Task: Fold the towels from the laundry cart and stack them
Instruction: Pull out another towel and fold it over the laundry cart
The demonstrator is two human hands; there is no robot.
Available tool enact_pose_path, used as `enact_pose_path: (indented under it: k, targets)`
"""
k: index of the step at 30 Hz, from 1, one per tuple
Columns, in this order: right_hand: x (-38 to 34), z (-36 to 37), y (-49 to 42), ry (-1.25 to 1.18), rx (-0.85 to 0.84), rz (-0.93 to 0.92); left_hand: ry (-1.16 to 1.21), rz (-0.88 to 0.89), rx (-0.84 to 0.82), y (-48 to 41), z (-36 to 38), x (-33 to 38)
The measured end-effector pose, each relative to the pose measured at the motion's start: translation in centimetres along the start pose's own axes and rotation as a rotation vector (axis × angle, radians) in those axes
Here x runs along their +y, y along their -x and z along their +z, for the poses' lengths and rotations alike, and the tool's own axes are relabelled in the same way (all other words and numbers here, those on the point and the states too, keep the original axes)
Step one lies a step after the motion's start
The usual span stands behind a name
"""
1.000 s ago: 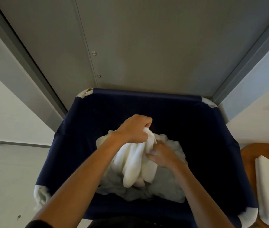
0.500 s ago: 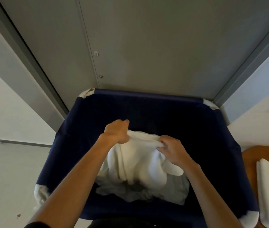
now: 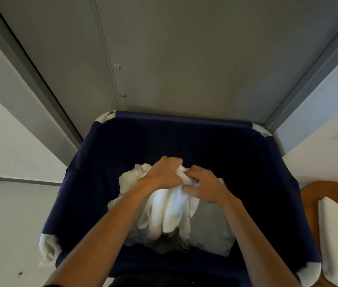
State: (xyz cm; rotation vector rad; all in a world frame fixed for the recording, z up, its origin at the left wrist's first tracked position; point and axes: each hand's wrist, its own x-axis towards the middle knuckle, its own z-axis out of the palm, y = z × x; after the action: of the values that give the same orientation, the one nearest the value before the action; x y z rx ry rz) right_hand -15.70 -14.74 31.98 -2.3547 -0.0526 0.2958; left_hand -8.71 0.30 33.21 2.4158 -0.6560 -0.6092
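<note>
Head view showed left hand (image 3: 161, 176) and right hand (image 3: 206, 188) clenched on a soft, limp towel (image 3: 171, 214), probably best held by its corners.

Dim, soft indoor light, no hard shadows, no glare. Grey wall panel (image 3: 184, 59) evenly lit. Navy cart liner (image 3: 246, 162) crushed near black, weave detail lost. Towel (image 3: 170, 208) is brightest patch, folds barely readable; lower towels (image 3: 211, 228) in grey shade. Straight lines bend hard at frame edges. Left hand (image 3: 164, 175) and right hand (image 3: 205, 187) slightly soft.
</note>
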Motion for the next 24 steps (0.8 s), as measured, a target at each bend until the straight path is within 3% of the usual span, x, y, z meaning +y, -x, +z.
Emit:
enact_pose_path:
  k: [7, 14, 19, 24]
  targets:
    - [1.0, 1.7, 0.4, 0.019, -0.131, 0.076, 0.02, -0.022, 0.042, 0.1, -0.4, -0.7]
    - [0.4, 1.3, 0.7, -0.001, 0.136, 0.06, -0.011, -0.102, 0.086, 0.3, -1.1, -1.2]
    - [-0.2, 1.4, 1.1, 0.004, -0.003, 0.066, -0.009, -0.119, 0.105, 0.3, -1.0, -1.1]
    - [0.2, 1.6, 0.9, -0.19, -0.077, 0.094, -0.017, -0.15, 0.13, 0.7, -1.2, -1.2]
